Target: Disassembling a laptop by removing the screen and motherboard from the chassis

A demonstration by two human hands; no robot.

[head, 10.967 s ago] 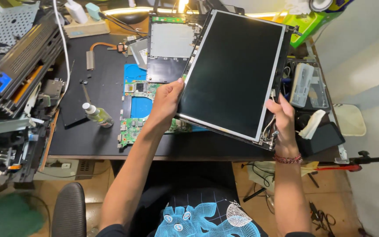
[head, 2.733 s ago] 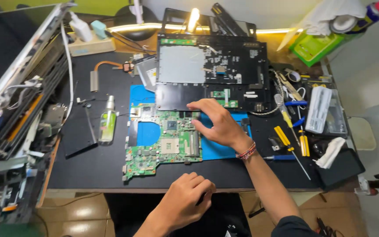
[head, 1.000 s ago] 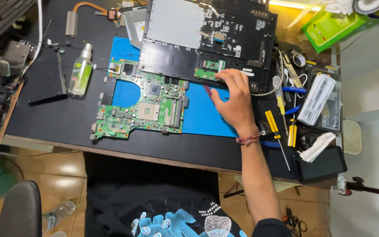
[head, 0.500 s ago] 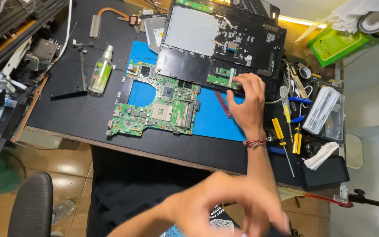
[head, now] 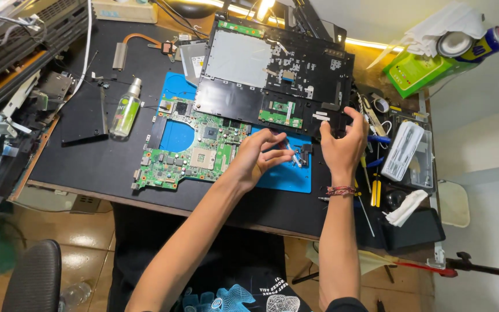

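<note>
A black laptop base shell lies upside down at the back of the desk. Its near right corner is held by my right hand, fingers curled over the edge. My left hand rests over the blue work mat, fingers pinching near a small black part just in front of the shell; whether it grips the part is unclear. A green motherboard lies on the mat to the left of my left hand.
A green spray bottle and a copper heat pipe lie at the left. Screwdrivers, a clear parts box and a white cloth crowd the right edge. Dismantled hardware piles up at far left. A chair stands below.
My left hand came up from below the desk and reached onto the blue mat by the small black part. My right hand shifted right to the shell's near corner. The camera view tilted.
</note>
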